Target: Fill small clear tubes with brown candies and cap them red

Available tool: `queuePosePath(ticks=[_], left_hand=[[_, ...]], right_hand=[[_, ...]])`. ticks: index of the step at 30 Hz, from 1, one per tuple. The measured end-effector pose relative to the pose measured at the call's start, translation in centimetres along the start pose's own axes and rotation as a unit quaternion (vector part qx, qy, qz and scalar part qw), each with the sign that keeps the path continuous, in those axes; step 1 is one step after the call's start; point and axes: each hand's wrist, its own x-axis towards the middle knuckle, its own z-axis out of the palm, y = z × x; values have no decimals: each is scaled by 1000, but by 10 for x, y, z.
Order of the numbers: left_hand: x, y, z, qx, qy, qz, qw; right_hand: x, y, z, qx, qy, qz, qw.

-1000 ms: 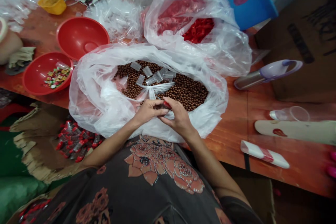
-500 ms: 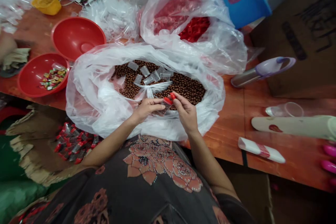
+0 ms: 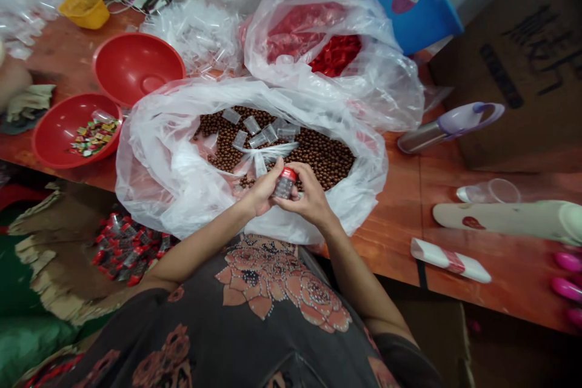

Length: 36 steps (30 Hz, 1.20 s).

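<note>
Both my hands hold one small clear jar (image 3: 284, 187) with a red cap, filled with dark brown balls. My left hand (image 3: 262, 189) grips its left side with the thumb up near the cap. My right hand (image 3: 312, 195) wraps round the right side, fingers partly hidden. Just beyond and below them lies a wide white plastic bag (image 3: 154, 151), its mouth rolled open. Brown chocolate-like balls (image 3: 325, 154) fill it, and several uncapped clear jars (image 3: 251, 125) lie on top of them.
Two red bowls (image 3: 136, 54) stand left, one with small wrapped pieces (image 3: 93, 135). Behind are clear empty jars (image 3: 195, 30) and a bag of red caps (image 3: 336, 54). A bottle (image 3: 422, 136) and cardboard box (image 3: 522, 91) are right. Filled jars (image 3: 127, 248) lie in a carton lower left.
The red cap in my right hand now sits on the jar. My right hand has moved from above the jar to round its side, and the jar stands more upright.
</note>
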Motion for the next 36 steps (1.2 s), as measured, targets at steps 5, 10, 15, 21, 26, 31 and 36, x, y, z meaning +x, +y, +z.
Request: queuePosePath(ticks=[5,10,15,21,26,31,36], left_hand=[[5,-7,5,-13,-4,36,999],[4,6,5,23,-41,58,997],[-4,35,11,-17,-66,103,992],[-21,70,14,-131,-64,87,986],[-31,75,11,-164,-122,58,977],[-32,71,10,-167,-138,48,975],[-31,67,13,-121,-148,65,979]], right_hand=[[2,-4,-1,-33,14,-28,999],[8,-12,-9,-109,36,-72,991],[19,0,-24,-52,52,-51,996],[16,34,-27,-166,-118,125,971],[8,47,-12,-242,-220,132,936],[0,56,-1,-235,-166,85,954],[-1,57,1,-167,-34,71,983]])
